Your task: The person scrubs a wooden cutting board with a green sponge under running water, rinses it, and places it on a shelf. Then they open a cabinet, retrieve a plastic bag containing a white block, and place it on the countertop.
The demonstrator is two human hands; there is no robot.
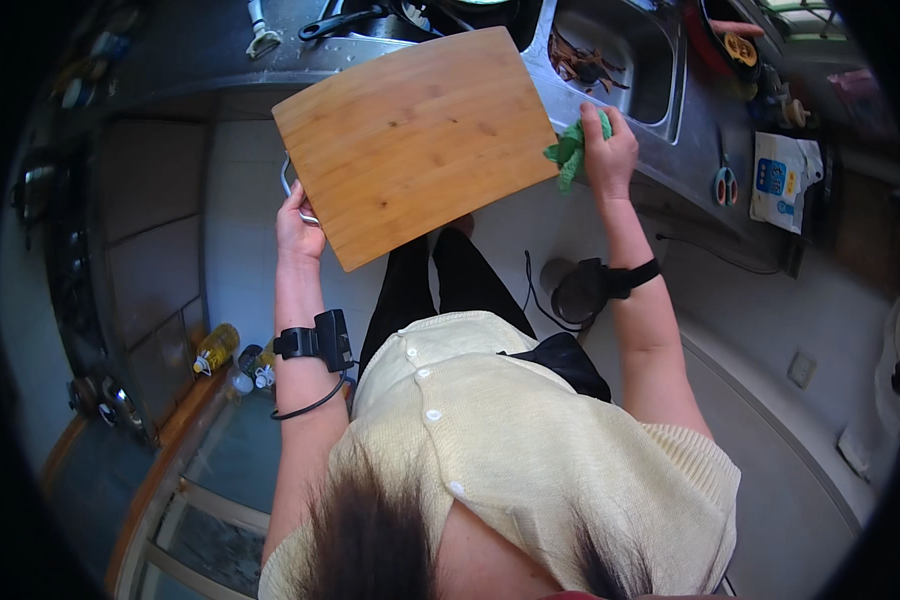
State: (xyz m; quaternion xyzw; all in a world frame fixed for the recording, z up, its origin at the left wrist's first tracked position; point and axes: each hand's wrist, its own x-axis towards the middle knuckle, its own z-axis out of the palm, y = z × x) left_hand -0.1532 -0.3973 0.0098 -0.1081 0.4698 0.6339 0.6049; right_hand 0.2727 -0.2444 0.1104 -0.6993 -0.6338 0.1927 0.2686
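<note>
My left hand (301, 226) grips a wooden cutting board (420, 142) by the white metal handle (286, 174) on its left end. The board is held up, tilted, in front of the counter and my legs, its broad face towards me. In my right hand (612, 154) is a bunched green cloth (570, 150), close by the board's right edge. Whether the cloth touches the board there, I cannot tell. Beyond that hand lies a steel sink basin (649, 112) with brown peelings (581, 60) in it.
A black-handled pan (341, 24) and a white-handled peeler (259, 30) lie at the back. Right of the sink are scissors (726, 184), a white packet (784, 184) bearing writing, and a cut pumpkin (740, 49) with a carrot (735, 28). Oil bottles (216, 349) stand low at left.
</note>
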